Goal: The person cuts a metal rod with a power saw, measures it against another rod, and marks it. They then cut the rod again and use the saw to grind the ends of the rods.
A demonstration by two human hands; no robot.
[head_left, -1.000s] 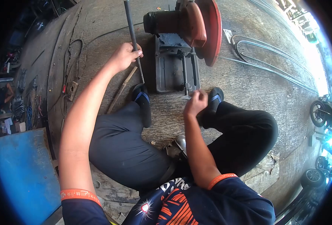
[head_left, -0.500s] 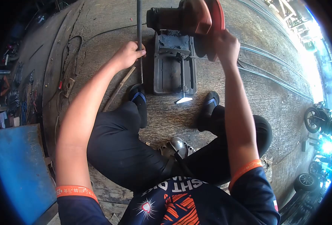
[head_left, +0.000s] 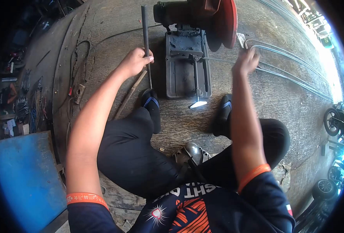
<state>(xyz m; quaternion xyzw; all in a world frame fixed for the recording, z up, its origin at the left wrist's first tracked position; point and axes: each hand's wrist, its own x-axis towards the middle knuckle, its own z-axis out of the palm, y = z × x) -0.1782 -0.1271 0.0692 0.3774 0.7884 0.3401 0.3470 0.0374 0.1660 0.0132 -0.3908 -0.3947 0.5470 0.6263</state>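
Note:
My left hand is wrapped round a dark metal rod, which stands nearly upright left of the cutting machine. The machine has a grey base with a clamp screw and a white-edged handle, and its red guard and motor are above. Right of the guard is my right hand, blurred, its fingers bent near the bent ends of long thin rods. Whether it holds anything is too blurred to tell. A thin rod runs from the clamp toward it.
A wooden stick lies beside my left foot. Between my legs sits a rounded metal part. A blue panel is at lower left, tools lie at far left, and wheels and a bright light are at right.
My right hand has moved from the guard's edge down and right, away from it. The view has shifted slightly. My left hand still holds the rod.

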